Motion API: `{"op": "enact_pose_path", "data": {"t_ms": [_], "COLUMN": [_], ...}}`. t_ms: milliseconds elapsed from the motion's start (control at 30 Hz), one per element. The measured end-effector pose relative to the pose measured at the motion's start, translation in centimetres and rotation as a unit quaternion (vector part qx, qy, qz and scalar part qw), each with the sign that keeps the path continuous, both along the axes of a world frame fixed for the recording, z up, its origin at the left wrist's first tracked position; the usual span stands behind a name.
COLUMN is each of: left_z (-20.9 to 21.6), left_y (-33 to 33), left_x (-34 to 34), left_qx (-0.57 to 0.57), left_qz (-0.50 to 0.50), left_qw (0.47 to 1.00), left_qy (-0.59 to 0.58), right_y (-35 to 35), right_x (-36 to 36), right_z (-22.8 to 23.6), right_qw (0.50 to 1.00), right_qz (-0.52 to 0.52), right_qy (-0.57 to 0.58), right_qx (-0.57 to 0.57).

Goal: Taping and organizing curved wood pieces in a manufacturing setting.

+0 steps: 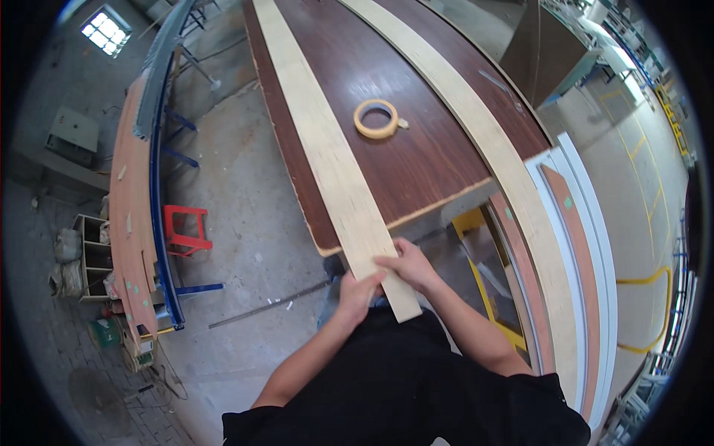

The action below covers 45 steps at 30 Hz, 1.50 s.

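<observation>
A long, pale wooden board (333, 167) lies lengthwise over a dark brown table (435, 152), its near end reaching past the table's front edge toward my body. My left hand (360, 294) is closed on the left side of this overhanging end, thumb on top. From the right side, my right hand (408, 266) grips the same end, its thumb also pressed on the upper face. The fingers of both hands are mostly hidden underneath. A roll of yellowish tape (376, 134) rests on the tabletop to the right of the board.
A second pale board (462, 104) runs along the table's right side, beyond its front edge. White and reddish strips (573, 215) lie beside it, near a yellow frame (487, 297). At left stand a red stool (186, 229) and a blue-framed rack (158, 215) holding reddish boards (132, 223).
</observation>
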<state>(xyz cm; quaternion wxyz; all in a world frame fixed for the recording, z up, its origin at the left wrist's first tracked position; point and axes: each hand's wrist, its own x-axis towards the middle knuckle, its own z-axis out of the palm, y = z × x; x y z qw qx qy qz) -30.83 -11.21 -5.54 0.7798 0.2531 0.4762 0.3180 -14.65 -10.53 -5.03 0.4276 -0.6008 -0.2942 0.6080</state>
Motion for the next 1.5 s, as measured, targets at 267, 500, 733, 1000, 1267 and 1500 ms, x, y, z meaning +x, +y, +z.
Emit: {"op": "enact_pose_path", "data": {"t_ms": [267, 500, 733, 1000, 1267, 1500], "left_z": [1.7, 3.6, 7.6, 6.8, 7.5, 4.1], "left_y": [3.0, 8.8, 17.8, 20.9, 23.4, 26.8], "left_x": [-3.4, -3.4, 2.6, 7.8, 7.9, 8.2], "left_qx": [0.001, 0.209, 0.161, 0.233, 0.155, 0.199], "left_qz": [-0.006, -0.029, 0.021, -0.005, 0.068, 0.060], "left_qw": [0.994, 0.920, 0.965, 0.950, 0.973, 0.932], "left_qy": [0.112, 0.332, 0.208, 0.210, 0.157, 0.298], "right_y": [-0.6, -2.5, -7.4, -13.6, -17.4, -17.5], "right_x": [1.9, 4.2, 7.1, 4.4, 2.3, 1.3], "right_z": [2.1, 6.9, 8.7, 12.1, 12.3, 12.9], "right_qw": [0.998, 0.996, 0.988, 0.879, 0.758, 0.718], "right_qz": [0.055, 0.061, 0.075, 0.090, 0.078, 0.072], "right_qy": [0.003, -0.047, -0.121, -0.469, -0.637, -0.685], "right_qx": [-0.023, -0.035, -0.065, 0.011, 0.120, 0.099]}}
